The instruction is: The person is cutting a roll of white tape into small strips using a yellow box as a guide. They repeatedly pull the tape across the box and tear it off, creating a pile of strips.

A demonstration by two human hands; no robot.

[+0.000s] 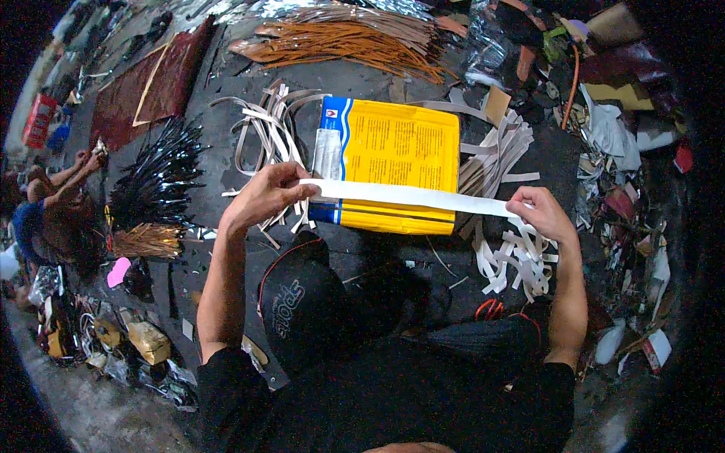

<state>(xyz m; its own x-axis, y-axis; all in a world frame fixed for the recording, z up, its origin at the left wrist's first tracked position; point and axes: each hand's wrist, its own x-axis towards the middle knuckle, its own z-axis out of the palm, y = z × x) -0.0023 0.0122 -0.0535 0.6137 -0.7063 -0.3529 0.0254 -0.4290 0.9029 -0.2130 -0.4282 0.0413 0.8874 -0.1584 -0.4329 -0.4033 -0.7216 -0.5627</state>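
A long white strip (411, 195) is stretched between my two hands, running side to side across the near part of a yellow and blue box (400, 147). My left hand (268, 195) pinches its left end, and my right hand (542, 214) pinches its right end. Behind my left hand lies a bundle of pale strips (273, 124). More greyish strips (498, 155) fan out beyond the box's right side. Short white strip pieces (515, 260) lie in a loose heap just below my right hand.
Orange-brown strips (347, 49) lie at the far side, black strips (158, 174) at the left with brown ones (147, 240) nearer. A dark red sheet (143, 90) is at the far left. Scraps (612, 136) litter the right. Another person (57, 204) sits at the left edge.
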